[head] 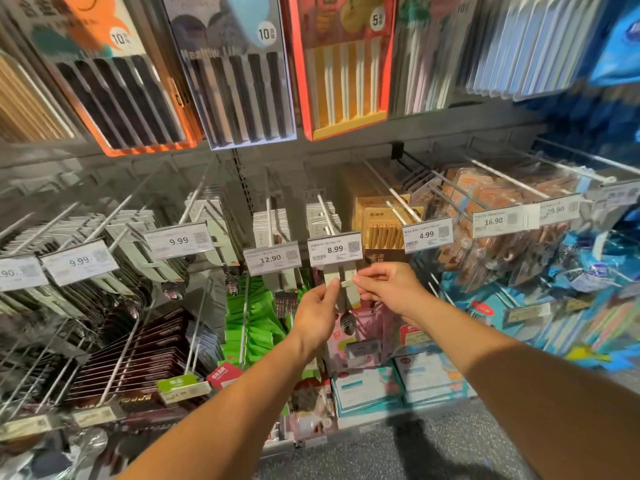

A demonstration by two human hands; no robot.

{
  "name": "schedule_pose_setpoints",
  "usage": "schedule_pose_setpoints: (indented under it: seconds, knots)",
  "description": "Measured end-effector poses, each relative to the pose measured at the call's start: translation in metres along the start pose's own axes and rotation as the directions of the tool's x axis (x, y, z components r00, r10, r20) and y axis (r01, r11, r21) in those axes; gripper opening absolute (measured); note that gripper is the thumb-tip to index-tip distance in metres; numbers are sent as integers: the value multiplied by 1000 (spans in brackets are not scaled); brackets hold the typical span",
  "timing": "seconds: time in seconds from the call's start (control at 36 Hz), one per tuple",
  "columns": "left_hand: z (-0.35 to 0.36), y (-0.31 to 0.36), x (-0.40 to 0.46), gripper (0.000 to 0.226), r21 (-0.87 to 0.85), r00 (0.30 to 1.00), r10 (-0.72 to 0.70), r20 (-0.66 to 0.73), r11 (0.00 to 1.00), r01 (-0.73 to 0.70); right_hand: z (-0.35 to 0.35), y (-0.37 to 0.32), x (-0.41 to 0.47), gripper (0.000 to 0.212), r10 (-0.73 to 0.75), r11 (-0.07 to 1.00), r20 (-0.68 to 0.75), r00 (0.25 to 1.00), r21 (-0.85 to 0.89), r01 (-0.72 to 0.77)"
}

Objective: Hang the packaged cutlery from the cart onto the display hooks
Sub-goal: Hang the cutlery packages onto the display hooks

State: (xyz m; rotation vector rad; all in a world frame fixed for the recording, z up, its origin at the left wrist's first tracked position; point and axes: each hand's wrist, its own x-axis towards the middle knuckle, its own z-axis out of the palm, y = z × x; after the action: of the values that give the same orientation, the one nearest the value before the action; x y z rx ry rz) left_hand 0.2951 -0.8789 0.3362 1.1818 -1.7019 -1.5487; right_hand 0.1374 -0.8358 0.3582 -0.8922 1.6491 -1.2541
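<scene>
I see both hands pinching the top of one pack (pixel 341 289), left hand (pixel 317 315) and right hand (pixel 389 285) equally near, its long axis hanging down, just under the 8.99 tag (pixel 335 249) at the hook (pixel 325 213) tip.

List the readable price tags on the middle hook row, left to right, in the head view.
9.99 tag → 9.99 tag → 12.90 tag → 8.99 tag → 4.99 tag → 16.90 tag → 29.90 tag
</scene>
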Motion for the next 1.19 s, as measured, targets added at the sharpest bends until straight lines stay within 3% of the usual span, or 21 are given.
schedule_pose_setpoints:
  seconds: [0.19,0.33,0.44,0.64,0.81,1.06,1.19]
  knots:
    - [-3,0,4,53,22,999,-19,-44,1000,20,10,-2,3,11,1,1000,-3,1000,29,-1]
    - [-6,5,7,56,129,991,48,-127,991,-32,13,-5,5,17,1,999,-13,1000,37,0]
    - [-9,11,2,47,177,981,111,-161,981,-82,17,-12,3,10,-38,998,-1,999,52,38]
    - [-10,15,2,43,221,974,136,-180,971,-95,18,-15,3,17,-52,998,21,998,44,51]
    - [-1,18,1,43,246,979,148,-141,963,-110,8,-9,5,10,-21,1000,15,1000,17,21]
    - [-3,17,15,45,261,985,40,-167,965,5,17,-14,19,16,11,993,-80,997,-120,-21]
    - [-3,11,18,45,324,979,-54,-195,939,117,28,-19,33,16,4,995,-191,982,-100,-24]
